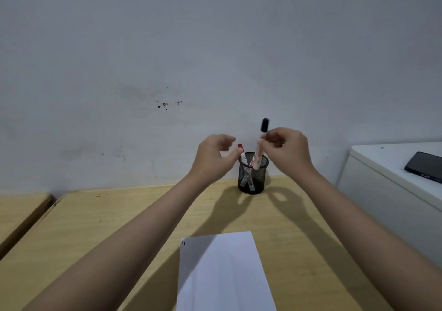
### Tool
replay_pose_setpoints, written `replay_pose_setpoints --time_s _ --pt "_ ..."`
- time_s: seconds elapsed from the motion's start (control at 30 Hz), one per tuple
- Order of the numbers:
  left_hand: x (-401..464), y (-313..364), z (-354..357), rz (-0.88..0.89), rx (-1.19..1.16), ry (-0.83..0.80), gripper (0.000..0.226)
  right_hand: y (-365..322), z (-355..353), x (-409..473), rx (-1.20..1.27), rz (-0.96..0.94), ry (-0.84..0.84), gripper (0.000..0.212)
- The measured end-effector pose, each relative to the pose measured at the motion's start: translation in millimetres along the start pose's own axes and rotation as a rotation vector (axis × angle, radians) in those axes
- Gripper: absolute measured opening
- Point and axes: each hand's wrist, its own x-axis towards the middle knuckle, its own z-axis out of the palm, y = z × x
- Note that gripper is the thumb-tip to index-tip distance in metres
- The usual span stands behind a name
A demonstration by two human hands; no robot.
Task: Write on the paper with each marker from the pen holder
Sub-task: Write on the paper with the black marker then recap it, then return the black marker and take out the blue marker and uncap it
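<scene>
A black mesh pen holder (253,179) stands at the far edge of the wooden desk (95,234), against the wall. My right hand (287,150) pinches a black-capped marker (259,150) whose lower end is just inside the holder's rim, cap up. A red-capped marker (244,157) leans in the holder at its left side. My left hand (212,157) hovers just left of the holder with fingers curled apart, thumb near the red marker, holding nothing. A white sheet of paper (224,274) lies near me on the desk, with small dark marks at its top left corner.
A white cabinet (382,191) stands to the right of the desk, with a dark phone (424,167) on top. A second wooden desk (16,212) adjoins on the left. The grey wall rises directly behind the holder.
</scene>
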Motion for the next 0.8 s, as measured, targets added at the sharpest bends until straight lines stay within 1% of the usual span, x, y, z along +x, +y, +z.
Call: replay_pose_setpoints --time_s 0.1,0.2,0.37,0.5,0.57,0.63,0.67,0.7,0.77,0.8 --pt "11 -20 28 -0.080 0.114 -0.061 0.043 22 0 22 0.036 0.107 0.055 0.007" --pt "18 -35 53 -0.116 0.187 -0.108 0.051 43 10 33 0.013 0.175 0.024 0.015" --pt "28 -55 75 -0.171 0.235 -0.125 0.047 69 30 41 -0.096 0.273 -0.161 0.011" --pt "29 -65 79 -0.166 0.256 -0.129 0.049 82 36 42 -0.170 0.290 -0.262 0.008" --pt "30 -68 80 -0.160 0.256 -0.124 0.050 85 36 42 -0.225 0.298 -0.360 0.007" --pt "31 -69 81 -0.163 0.238 -0.109 0.050 87 34 45 -0.212 0.308 -0.448 0.005" --pt "31 -70 81 -0.166 0.225 -0.101 0.050 88 34 47 -0.188 0.304 -0.437 0.006" --pt "31 -70 81 -0.171 0.212 -0.096 0.049 89 34 50 -0.167 0.296 -0.377 0.011" --pt "31 -71 81 -0.183 0.196 -0.089 0.047 92 35 56 -0.148 0.280 -0.204 0.020" --pt "30 -71 81 -0.190 0.199 -0.086 0.047 94 37 59 -0.149 0.278 -0.152 0.023"
